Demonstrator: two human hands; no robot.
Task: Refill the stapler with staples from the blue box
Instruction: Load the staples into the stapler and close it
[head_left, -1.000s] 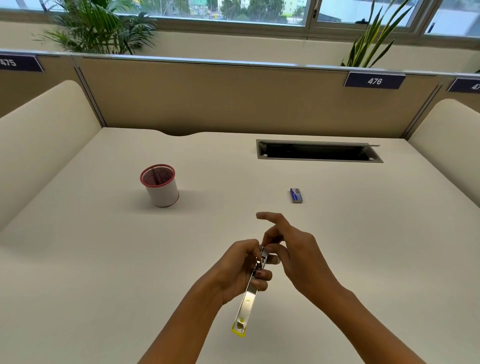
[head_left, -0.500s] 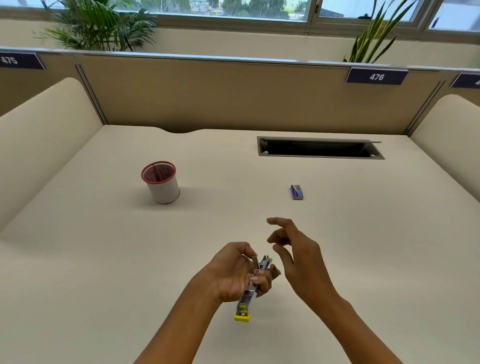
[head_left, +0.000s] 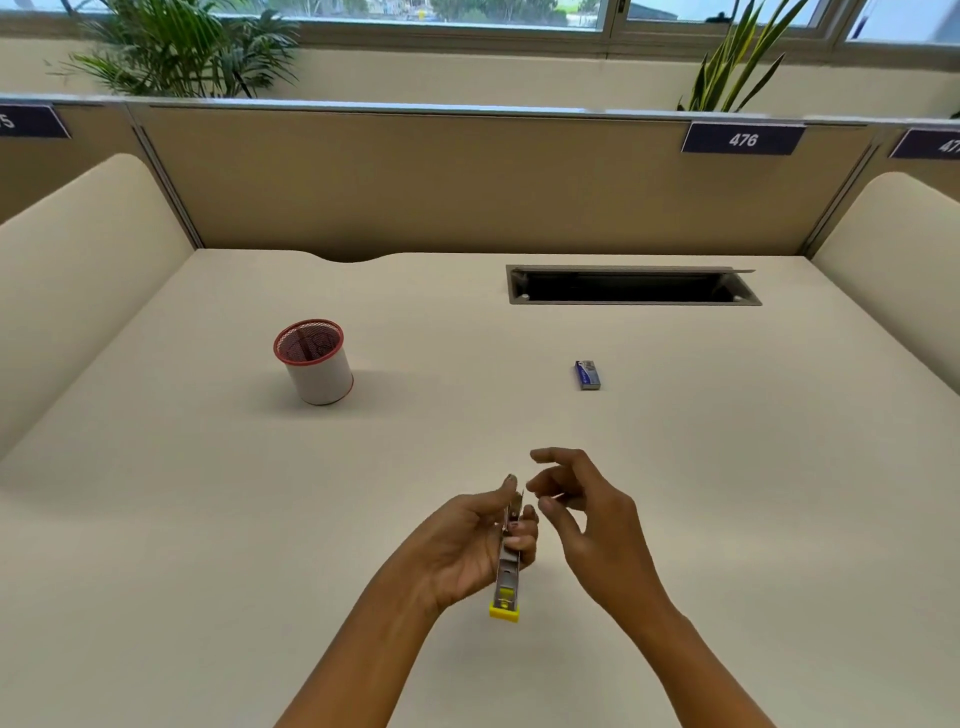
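Observation:
A small metal stapler (head_left: 507, 579) with a yellow end is gripped in my left hand (head_left: 462, 545), low in the middle of the view. Its yellow end points toward me and its front end sticks up between my fingers. My right hand (head_left: 595, 519) hovers just to the right of the stapler's front end, fingers curled and apart, not touching it. The blue box (head_left: 587, 374) lies flat on the desk (head_left: 727, 493) beyond my right hand, apart from both hands. Whether the stapler's magazine holds any staples is too small to tell.
A white mesh pen cup (head_left: 315, 361) with a red rim stands at the left of the desk. A long open cable slot (head_left: 631, 287) is set into the desk at the back right. Beige partitions close off the back and both sides.
My right hand let go of the stapler's front end and drew a little to the right. My left hand turned the stapler more upright, yellow end nearer to me.

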